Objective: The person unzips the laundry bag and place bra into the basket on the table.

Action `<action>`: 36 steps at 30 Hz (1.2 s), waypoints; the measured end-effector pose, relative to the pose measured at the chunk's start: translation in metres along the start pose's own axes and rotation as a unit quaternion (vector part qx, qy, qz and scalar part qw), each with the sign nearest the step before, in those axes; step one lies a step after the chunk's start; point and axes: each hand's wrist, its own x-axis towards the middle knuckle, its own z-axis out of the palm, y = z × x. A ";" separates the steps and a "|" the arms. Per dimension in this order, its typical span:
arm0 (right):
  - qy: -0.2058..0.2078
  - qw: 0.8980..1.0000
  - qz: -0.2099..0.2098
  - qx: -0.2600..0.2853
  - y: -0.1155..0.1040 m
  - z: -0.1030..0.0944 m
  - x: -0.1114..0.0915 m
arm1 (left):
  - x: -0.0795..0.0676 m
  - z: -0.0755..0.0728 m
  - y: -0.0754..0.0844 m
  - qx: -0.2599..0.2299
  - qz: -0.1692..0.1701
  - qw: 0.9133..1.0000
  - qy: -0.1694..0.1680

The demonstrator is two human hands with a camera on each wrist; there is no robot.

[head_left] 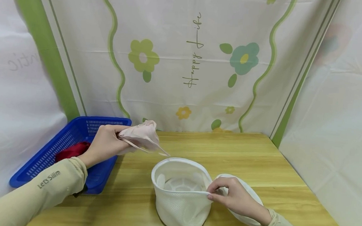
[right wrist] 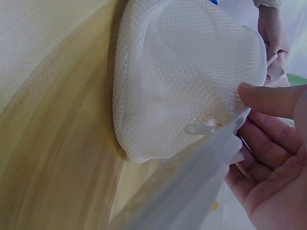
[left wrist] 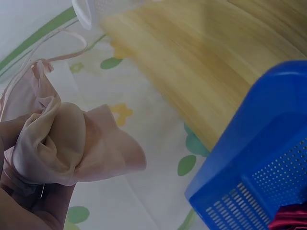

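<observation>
My left hand [head_left: 106, 142] grips a folded pale pink bra [head_left: 143, 133], raised beside the basket and up and left of a white mesh laundry bag [head_left: 182, 207]. Its thin straps dangle to the right, and a rounded cup shows in the left wrist view. The bag stands upright on the table with its round mouth open upward. At the bag's right rim, my right hand [head_left: 235, 197] pinches the edge between thumb and fingers. The bag's round lid [head_left: 252, 191] is folded back to the right, partly behind that hand. A zipper pull [right wrist: 201, 129] hangs near the rim.
A blue plastic basket [head_left: 108, 178] stands at the left of the wooden table [head_left: 238, 152], with a dark red satiny item [head_left: 72, 151] inside. Flower-printed curtains [head_left: 156, 100] enclose the table at the back and both sides.
</observation>
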 end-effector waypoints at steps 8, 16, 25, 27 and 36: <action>-0.004 1.000 0.003 0.004 0.000 -0.001 0.000 | 0.002 -0.008 -0.006 0.013 -0.010 1.000 0.007; -0.002 1.000 -0.002 -0.002 0.001 -0.002 -0.001 | 0.005 -0.016 -0.014 0.043 -0.016 0.999 0.015; -0.004 1.000 -0.007 0.002 0.001 -0.001 -0.002 | 0.007 -0.041 -0.028 0.075 -0.063 0.995 0.019; -0.003 1.000 -0.005 0.003 0.001 -0.001 -0.003 | 0.006 -0.048 -0.030 0.074 -0.079 0.994 0.019; 0.000 1.000 -0.003 0.001 0.002 -0.001 -0.004 | 0.002 -0.064 -0.041 0.094 -0.111 0.989 0.034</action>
